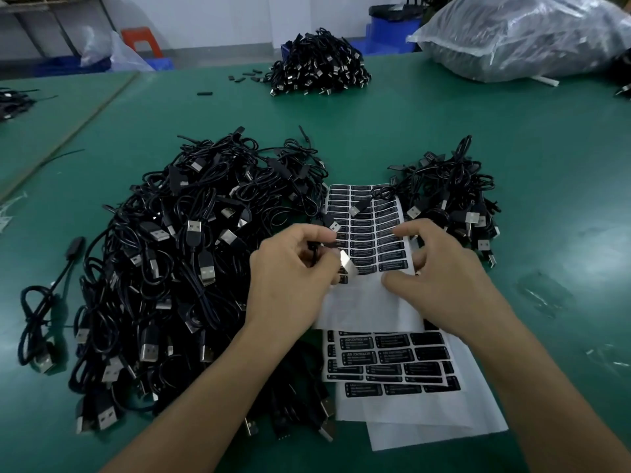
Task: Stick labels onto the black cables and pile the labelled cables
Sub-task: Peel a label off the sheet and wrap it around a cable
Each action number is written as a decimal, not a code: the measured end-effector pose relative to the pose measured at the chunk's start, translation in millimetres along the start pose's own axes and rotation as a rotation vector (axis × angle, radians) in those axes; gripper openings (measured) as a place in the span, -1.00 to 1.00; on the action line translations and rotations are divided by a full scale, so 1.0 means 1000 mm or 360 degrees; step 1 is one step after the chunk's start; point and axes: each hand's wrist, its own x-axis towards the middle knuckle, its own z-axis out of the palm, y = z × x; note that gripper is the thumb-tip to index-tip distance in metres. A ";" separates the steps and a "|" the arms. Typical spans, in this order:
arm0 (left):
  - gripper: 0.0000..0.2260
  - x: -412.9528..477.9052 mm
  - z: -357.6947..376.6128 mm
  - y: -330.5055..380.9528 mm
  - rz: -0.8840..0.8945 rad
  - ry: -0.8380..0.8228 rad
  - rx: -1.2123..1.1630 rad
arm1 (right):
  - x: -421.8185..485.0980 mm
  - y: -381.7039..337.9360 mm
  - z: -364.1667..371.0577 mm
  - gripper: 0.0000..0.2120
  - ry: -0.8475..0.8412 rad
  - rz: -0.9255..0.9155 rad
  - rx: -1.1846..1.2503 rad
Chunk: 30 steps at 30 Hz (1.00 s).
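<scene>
L hand (290, 271) pinched cable (313, 250) + peeled label (346, 264); R hand (450, 274) half-open, gripping nothing, thumb pressing label sheet (368, 302), hemmed btwn big pile (170, 268) & small pile (454, 199); green table (546, 148) open far right

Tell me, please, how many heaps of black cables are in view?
4: large heap left, smaller heap right, far heap across the table, cropped heap at left edge; more may be hidden.

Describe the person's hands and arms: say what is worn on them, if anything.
Nothing is worn. The left hand and right hand are bare, with no gloves, rings, watch or wristband in view. Both forearms are bare down to the bottom edge of the picture, so no sleeve shows. No markings or plasters are visible.
</scene>
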 end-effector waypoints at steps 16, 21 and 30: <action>-0.84 0.000 0.000 0.002 -0.0046 0.0036 -0.0118 | -0.015 -0.027 0.039 -0.86 0.0413 -0.0438 -0.0374; -0.86 0.001 0.000 0.003 -0.0047 0.0063 -0.0059 | -0.016 -0.029 0.042 -0.84 0.0431 -0.0386 -0.0418; -0.86 0.001 0.000 0.003 -0.0052 0.0071 -0.0055 | -0.014 -0.029 0.043 -0.82 0.0449 -0.0342 -0.0424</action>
